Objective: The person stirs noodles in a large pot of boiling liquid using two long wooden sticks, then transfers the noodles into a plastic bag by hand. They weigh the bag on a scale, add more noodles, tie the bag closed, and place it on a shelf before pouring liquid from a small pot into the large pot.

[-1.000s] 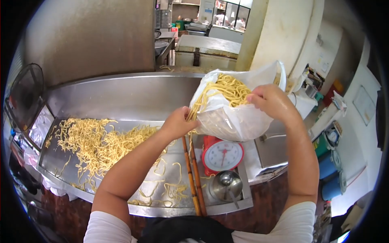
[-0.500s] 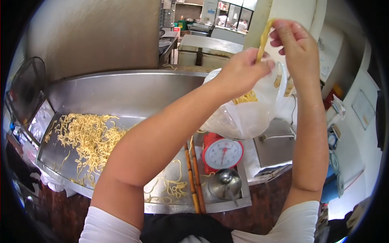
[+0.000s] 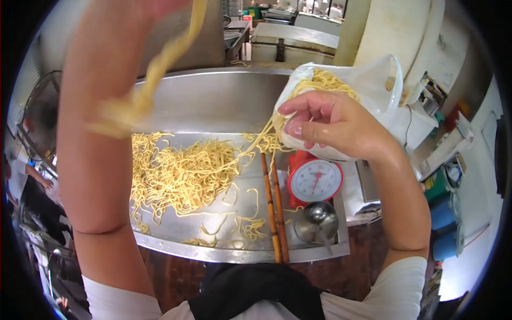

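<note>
Since half a second ago the left hand (image 3: pixel 164 5) has moved up and far to the left, and the right hand (image 3: pixel 325 121) has come down from above to the front of the white plastic bag (image 3: pixel 373 80). The left hand is cut by the top edge, so I cannot tell how its fingers are placed; near it a blurred bunch of noodles (image 3: pixel 166 60) hangs in the air, before the forearm. The right hand is loosely open, fingers half curled — I see nothing in its grasp. Yellow noodles fill the bag, and several strands run over its left side down to the steel counter (image 3: pixel 213 120). There, a wide noodle heap (image 3: pixel 192 176) lies left of two bamboo sticks (image 3: pixel 273 213); the red scale (image 3: pixel 314 181) and a metal bowl (image 3: pixel 309 234) stand to their right.
</note>
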`<state>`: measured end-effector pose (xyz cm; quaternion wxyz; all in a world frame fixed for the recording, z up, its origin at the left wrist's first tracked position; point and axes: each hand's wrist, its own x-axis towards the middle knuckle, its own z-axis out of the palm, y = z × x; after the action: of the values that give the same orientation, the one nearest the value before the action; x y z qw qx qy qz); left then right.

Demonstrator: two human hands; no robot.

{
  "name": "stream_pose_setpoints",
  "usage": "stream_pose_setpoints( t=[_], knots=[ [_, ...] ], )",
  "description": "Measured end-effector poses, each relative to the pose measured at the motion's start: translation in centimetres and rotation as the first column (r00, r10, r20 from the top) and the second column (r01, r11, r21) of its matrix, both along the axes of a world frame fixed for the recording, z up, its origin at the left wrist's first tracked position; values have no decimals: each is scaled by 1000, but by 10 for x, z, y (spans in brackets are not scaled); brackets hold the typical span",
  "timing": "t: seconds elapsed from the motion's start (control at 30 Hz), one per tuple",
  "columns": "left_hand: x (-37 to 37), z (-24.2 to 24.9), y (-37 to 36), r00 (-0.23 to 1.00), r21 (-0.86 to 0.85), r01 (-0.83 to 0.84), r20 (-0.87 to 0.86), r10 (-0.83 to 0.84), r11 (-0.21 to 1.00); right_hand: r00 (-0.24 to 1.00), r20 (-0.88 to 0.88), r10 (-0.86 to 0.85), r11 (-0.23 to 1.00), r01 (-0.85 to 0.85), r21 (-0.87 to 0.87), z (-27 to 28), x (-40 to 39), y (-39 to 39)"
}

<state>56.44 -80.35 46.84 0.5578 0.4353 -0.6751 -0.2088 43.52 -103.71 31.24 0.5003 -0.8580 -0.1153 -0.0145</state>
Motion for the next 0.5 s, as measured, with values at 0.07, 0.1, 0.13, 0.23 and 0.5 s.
stream_pose_setpoints(
  t=[0.07,0.1,0.13,0.23,0.5],
  knots=[
    [18,-55,8,884,95,-395,-230,406,914,999,7,50,999,-50,9,-4,0,2],
    [6,-80,9,827,153,-501,-203,523,852,997,44,56,998,-54,-39,-6,-1,3],
    [-1,-102,8,756,206,-599,-171,632,773,995,80,63,994,-56,-89,-6,-3,4],
    [53,-167,-2,664,476,-652,-17,748,590,990,129,66,979,-39,-200,1,-15,3],
    [171,-290,-96,618,431,-781,426,661,452,972,109,-208,952,227,-207,-2,-52,-18]
  ],
)
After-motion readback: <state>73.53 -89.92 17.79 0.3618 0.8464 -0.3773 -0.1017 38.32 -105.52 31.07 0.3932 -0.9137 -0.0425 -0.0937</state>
